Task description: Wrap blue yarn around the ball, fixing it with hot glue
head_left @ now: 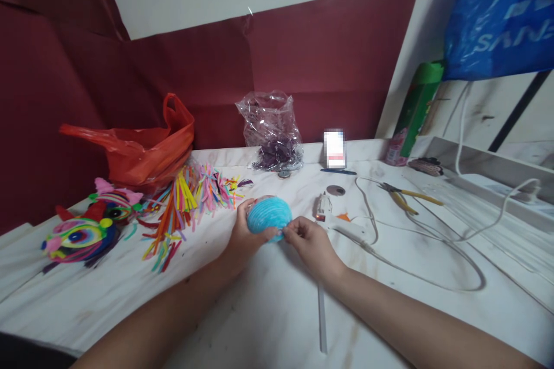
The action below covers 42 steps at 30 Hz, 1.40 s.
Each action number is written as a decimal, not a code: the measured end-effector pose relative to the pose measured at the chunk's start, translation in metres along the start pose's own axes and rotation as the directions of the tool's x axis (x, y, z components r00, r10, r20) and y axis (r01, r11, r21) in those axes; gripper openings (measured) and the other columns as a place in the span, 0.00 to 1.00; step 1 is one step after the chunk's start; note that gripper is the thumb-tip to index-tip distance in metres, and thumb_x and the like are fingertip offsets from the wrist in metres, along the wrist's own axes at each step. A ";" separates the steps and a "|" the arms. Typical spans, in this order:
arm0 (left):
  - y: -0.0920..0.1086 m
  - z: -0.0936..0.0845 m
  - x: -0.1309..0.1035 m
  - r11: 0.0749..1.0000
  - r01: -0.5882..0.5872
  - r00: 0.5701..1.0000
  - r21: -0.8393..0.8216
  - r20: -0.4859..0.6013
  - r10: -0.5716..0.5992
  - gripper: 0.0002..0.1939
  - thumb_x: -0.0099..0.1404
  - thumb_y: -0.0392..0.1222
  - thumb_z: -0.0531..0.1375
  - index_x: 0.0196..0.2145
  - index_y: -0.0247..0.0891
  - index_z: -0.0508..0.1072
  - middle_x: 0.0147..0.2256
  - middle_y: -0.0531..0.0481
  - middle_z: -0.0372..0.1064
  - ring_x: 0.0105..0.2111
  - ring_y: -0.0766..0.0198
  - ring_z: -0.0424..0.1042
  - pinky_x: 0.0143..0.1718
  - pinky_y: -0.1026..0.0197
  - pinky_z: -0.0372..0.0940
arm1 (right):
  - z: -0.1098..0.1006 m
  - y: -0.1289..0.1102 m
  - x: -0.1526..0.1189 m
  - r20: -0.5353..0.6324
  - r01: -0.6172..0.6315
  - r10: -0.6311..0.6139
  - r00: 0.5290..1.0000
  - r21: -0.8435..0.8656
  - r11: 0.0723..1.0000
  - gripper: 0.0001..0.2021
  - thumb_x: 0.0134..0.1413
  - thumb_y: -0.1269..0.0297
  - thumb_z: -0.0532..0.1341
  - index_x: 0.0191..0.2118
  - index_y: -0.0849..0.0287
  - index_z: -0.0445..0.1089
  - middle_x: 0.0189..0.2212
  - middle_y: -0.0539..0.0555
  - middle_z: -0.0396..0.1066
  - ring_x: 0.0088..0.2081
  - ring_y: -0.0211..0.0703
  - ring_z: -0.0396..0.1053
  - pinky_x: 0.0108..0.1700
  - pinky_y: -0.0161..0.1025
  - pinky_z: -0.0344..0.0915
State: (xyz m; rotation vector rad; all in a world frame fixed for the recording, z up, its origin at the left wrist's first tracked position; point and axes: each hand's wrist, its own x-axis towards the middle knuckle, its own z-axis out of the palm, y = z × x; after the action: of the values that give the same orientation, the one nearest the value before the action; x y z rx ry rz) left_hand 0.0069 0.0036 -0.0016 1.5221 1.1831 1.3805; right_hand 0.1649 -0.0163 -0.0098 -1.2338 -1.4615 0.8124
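Observation:
A rounded light blue piece [270,214], covered in rows of fuzzy pipe cleaner, is held just above the table. My left hand [247,233] wraps around its left side, thumb pressed along the lower edge. At the lower right edge of the blue piece, my right hand [308,237] has thumb and forefinger pinched together; what lies between those fingertips is too small to make out. To the right of my right hand lies a white hot glue gun [346,227]. A thin grey strip, perhaps a ruler [322,320], lies below my right wrist.
Two colourful pipe cleaner figures [78,237], pipe cleaner bundles [186,190] and a red bag [142,155] are at left. A clear bag [274,132] stands behind. Pliers [411,196], cables [450,242], clear sticks [489,230] and a green can [418,109] occupy the right.

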 end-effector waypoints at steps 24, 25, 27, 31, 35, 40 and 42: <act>0.013 0.002 -0.002 1.000 0.028 0.996 0.010 -0.087 -0.027 0.39 0.41 0.45 0.69 0.50 0.40 0.58 0.49 0.43 0.62 0.49 0.51 0.66 0.46 0.53 0.63 | 0.006 0.006 0.001 0.054 -0.066 0.055 0.997 0.232 0.970 0.13 0.49 0.52 0.60 0.25 0.57 0.65 0.22 0.51 0.70 0.28 0.42 0.68 0.33 0.40 0.66; 0.011 0.002 -0.002 1.000 0.025 0.996 0.007 -0.081 -0.024 0.39 0.41 0.45 0.69 0.50 0.40 0.58 0.50 0.43 0.62 0.49 0.51 0.66 0.46 0.53 0.63 | 0.006 0.007 0.001 0.050 -0.066 0.056 0.997 0.223 0.973 0.14 0.48 0.52 0.60 0.25 0.57 0.65 0.22 0.51 0.70 0.28 0.42 0.69 0.33 0.40 0.66; 0.006 0.001 -0.001 1.000 0.007 0.997 0.020 -0.082 -0.005 0.40 0.41 0.45 0.70 0.50 0.41 0.58 0.50 0.44 0.61 0.49 0.51 0.65 0.47 0.53 0.63 | 0.005 0.008 0.002 0.040 -0.059 0.053 0.998 0.193 0.979 0.13 0.49 0.52 0.59 0.25 0.57 0.65 0.22 0.51 0.70 0.27 0.42 0.68 0.32 0.39 0.66; -0.002 -0.002 0.003 0.999 -0.013 0.997 0.046 -0.080 0.017 0.40 0.39 0.44 0.71 0.48 0.41 0.58 0.48 0.44 0.61 0.49 0.51 0.65 0.47 0.52 0.62 | 0.002 0.004 0.002 0.007 -0.023 0.023 1.000 0.109 0.994 0.11 0.48 0.56 0.59 0.23 0.57 0.65 0.20 0.49 0.68 0.26 0.41 0.67 0.31 0.38 0.63; 0.002 -0.003 0.003 0.997 -0.015 0.999 0.080 -0.036 0.018 0.40 0.39 0.44 0.71 0.49 0.40 0.58 0.48 0.44 0.62 0.49 0.50 0.65 0.47 0.51 0.62 | -0.001 -0.003 0.000 -0.016 0.054 -0.054 0.998 -0.012 0.998 0.10 0.48 0.58 0.58 0.22 0.56 0.63 0.19 0.48 0.66 0.24 0.40 0.64 0.29 0.36 0.60; 0.011 0.000 -0.001 0.996 0.006 0.999 0.089 -0.040 -0.002 0.39 0.42 0.44 0.69 0.50 0.40 0.58 0.50 0.42 0.61 0.51 0.50 0.64 0.49 0.51 0.61 | 0.000 -0.007 -0.002 0.001 0.037 -0.037 0.999 -0.030 0.999 0.11 0.49 0.56 0.56 0.22 0.56 0.63 0.20 0.49 0.67 0.26 0.41 0.65 0.30 0.37 0.61; 0.010 0.001 -0.002 0.997 0.010 0.999 0.073 -0.052 -0.006 0.39 0.42 0.44 0.70 0.49 0.40 0.58 0.51 0.42 0.60 0.51 0.50 0.64 0.49 0.51 0.61 | 0.000 -0.006 -0.001 -0.003 0.030 -0.030 1.000 -0.031 0.999 0.12 0.49 0.56 0.56 0.22 0.56 0.63 0.20 0.49 0.67 0.26 0.41 0.65 0.30 0.37 0.61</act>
State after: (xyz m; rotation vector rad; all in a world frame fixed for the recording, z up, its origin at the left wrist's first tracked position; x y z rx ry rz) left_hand 0.0096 -0.0015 0.0074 1.5382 1.2833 1.3924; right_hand 0.1635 -0.0192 -0.0042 -1.2323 -1.4914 0.7698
